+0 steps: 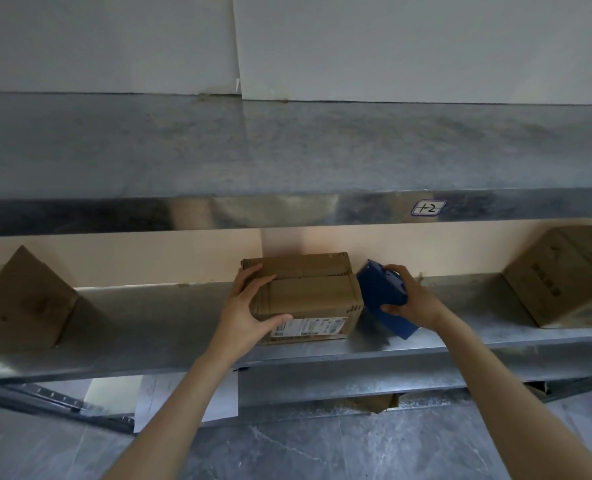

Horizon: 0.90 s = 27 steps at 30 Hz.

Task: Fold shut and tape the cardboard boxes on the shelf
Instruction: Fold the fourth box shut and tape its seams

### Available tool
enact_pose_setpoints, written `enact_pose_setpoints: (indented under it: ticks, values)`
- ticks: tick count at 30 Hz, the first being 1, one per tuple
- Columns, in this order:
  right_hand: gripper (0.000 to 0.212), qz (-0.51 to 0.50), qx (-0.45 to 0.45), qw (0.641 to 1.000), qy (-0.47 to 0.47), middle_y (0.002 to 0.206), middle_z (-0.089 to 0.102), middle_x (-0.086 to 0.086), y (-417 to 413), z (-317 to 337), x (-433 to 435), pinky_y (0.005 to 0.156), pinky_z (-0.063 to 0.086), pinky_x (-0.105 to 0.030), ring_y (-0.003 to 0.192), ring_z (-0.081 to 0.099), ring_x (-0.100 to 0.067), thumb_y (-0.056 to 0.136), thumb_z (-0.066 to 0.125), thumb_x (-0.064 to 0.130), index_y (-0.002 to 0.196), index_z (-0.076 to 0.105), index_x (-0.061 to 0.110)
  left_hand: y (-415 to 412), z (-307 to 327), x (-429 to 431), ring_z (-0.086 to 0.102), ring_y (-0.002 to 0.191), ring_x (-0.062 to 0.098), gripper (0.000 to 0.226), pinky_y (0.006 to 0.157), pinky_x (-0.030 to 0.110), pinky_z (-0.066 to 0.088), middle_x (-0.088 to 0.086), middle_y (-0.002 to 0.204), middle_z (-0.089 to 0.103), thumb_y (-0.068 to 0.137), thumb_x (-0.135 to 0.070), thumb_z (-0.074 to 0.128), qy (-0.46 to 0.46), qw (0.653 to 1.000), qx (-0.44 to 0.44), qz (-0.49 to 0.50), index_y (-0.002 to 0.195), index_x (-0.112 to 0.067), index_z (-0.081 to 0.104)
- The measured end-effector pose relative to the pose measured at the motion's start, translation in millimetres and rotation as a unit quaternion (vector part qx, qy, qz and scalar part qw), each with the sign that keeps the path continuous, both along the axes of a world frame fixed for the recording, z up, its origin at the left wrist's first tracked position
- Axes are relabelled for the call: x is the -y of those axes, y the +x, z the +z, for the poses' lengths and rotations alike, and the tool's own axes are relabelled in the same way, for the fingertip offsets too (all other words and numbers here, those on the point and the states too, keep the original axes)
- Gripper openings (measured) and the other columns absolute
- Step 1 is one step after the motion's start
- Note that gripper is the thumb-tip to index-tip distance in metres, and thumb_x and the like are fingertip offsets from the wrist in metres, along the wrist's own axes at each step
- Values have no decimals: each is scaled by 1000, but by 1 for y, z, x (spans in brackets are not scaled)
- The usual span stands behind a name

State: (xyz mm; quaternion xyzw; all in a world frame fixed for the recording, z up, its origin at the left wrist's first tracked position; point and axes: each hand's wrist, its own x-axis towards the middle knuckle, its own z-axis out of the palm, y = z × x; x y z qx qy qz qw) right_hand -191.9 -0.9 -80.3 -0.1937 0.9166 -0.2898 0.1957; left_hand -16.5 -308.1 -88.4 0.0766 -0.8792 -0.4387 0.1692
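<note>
A small brown cardboard box point(317, 292) with a white shipping label on its front stands on the middle metal shelf point(169, 323). Its top flaps lie folded down, meeting at a seam. My left hand point(249, 306) grips the box's left front corner, fingers over the top and thumb across the front. Just right of the box, my right hand point(414, 299) holds a blue tape dispenser point(382, 299), which sits against the box's right side and rests on the shelf.
A brown box point(24, 303) stands tilted at the shelf's left end; a larger printed box point(568, 275) stands at the right. An upper metal shelf point(287, 150) with a label "1-2" overhangs. White paper sheets point(162, 396) hang below the shelf; grey floor lies beneath.
</note>
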Motion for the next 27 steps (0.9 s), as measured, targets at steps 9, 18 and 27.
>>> enact_pose_setpoints:
  ticks: [9, 18, 27]
  values:
    - [71, -18, -51, 997, -51, 115, 56, -8, 43, 36, 41, 69, 57, -44, 90, 63, -33, 87, 71, 17, 140, 25, 27, 38, 5, 44, 33, 138, 0, 71, 117, 29, 28, -17, 148, 37, 64, -36, 91, 9, 1000, 4, 13, 128, -25, 61]
    - [65, -20, -184, 981, -66, 97, 64, -4, 79, 77, 93, 58, 53, -36, 71, 63, -26, 93, 62, 27, 143, 21, 37, 53, 5, 54, 36, 136, -2, 31, 118, 28, 27, -8, 146, 44, 93, -20, 67, 63, 998, -22, 8, 124, -21, 65]
    - [64, 148, -219, 964, -15, 109, 66, -1, 116, 91, 164, 71, 53, -37, 84, 64, -25, 95, 56, 41, 145, 17, 48, 46, 4, 51, 35, 137, 6, 42, 111, 9, 25, 1, 147, 40, 86, -10, 74, 40, 997, -60, 41, 125, -13, 63]
